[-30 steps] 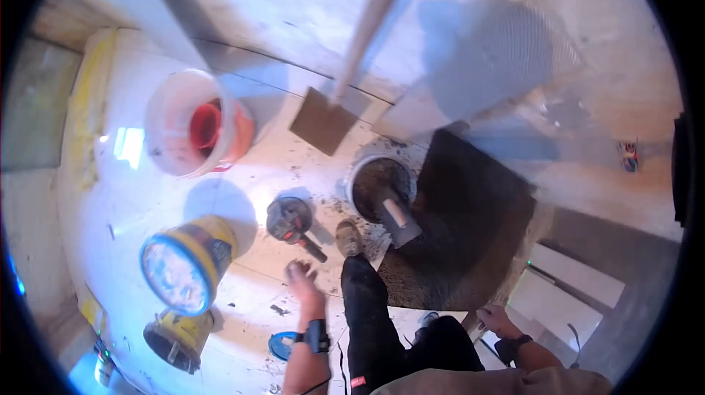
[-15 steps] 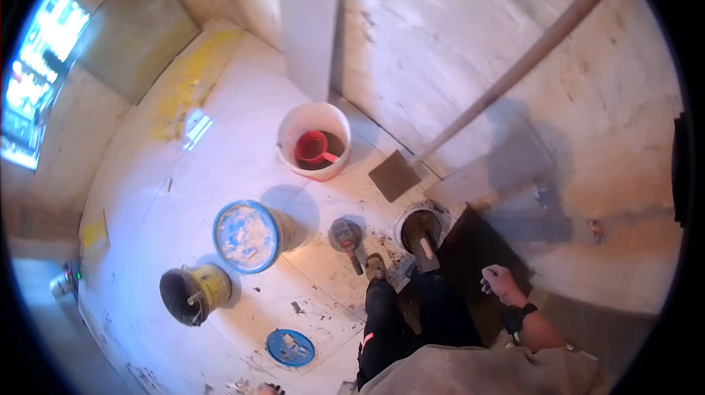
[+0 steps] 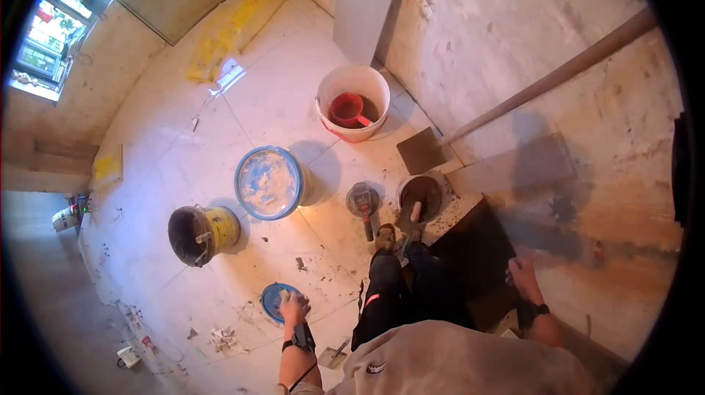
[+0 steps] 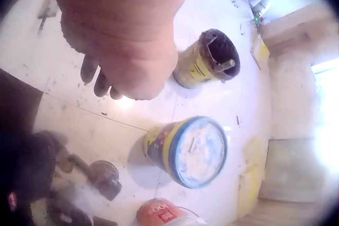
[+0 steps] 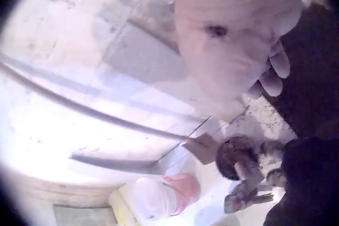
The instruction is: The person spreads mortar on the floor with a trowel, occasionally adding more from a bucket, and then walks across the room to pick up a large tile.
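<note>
My left hand (image 3: pixel 295 307) hangs loosely curled and holds nothing, overlapping a blue lid (image 3: pixel 272 299) on the floor in the head view. In the left wrist view its fingers (image 4: pixel 100 82) bend down slightly with nothing between them. My right hand (image 3: pixel 523 279), also loosely curled and holding nothing, hangs beside the dark slab (image 3: pixel 477 259) at my right leg. Ahead of my feet stands a small bucket of dark mortar (image 3: pixel 424 193), a trowel (image 3: pixel 416 213) lying across its near rim. A round-based tool with a black and red handle (image 3: pixel 363 202) sits left of it.
A blue-topped bucket (image 3: pixel 269 183), a dirty yellow bucket (image 3: pixel 205 235) and a white bucket (image 3: pixel 356 75) holding a red scoop (image 3: pixel 346 109) stand on the floor. A long pole (image 3: pixel 551 79) slants along the right wall, its foot at a brown square (image 3: pixel 421 151). A grey panel (image 3: pixel 365 6) leans behind.
The head view has swung left, showing more floor and the window. My left hand dropped low out of the head view, then came back over the blue lid; my right hand stays at my right side.
</note>
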### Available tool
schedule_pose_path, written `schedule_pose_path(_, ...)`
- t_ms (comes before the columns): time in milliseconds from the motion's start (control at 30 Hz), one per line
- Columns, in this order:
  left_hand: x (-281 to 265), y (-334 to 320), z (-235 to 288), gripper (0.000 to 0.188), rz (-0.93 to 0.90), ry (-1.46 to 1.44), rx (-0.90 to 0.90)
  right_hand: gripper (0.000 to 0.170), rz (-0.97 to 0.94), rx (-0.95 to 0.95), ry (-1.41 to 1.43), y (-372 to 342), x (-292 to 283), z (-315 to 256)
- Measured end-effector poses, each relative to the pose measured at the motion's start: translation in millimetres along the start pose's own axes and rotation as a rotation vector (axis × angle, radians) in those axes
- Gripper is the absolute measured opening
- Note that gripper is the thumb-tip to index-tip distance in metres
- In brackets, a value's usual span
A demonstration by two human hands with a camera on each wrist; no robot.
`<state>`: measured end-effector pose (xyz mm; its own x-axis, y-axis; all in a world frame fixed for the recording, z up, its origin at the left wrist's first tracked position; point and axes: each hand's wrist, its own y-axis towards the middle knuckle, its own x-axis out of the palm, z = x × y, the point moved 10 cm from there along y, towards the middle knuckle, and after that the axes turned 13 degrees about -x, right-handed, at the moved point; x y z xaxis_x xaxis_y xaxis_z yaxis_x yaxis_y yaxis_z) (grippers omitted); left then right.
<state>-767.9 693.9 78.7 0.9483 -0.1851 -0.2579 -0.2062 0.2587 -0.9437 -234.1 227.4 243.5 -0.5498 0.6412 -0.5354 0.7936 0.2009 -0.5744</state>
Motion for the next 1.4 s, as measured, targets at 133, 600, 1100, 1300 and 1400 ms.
schedule_pose_path(133,36,-19,12,0.03,-0.055,0.052,0.026,0.019,0.09,0.306,0.023,-53,-28,97)
schedule_pose_path(600,-48,-80,-160,0.012,0.247,-0.23,-0.271,0.025,-0.145,0.103,0.086,46,43,2)
schedule_pose_path(1100,17,-22,-106,0.016,-0.044,-0.072,-0.113,0.026,-0.124,0.213,-0.192,8,-20,67)
schedule_pose_path(1300,-53,-52,-135,0.015,0.091,-0.247,-0.143,0.021,-0.133,0.239,-0.204,42,19,44)
schedule_pose_path(1400,-104,-53,-211,0.015,0.214,-0.508,-0.301,0.021,-0.214,0.066,-0.21,68,53,-17)
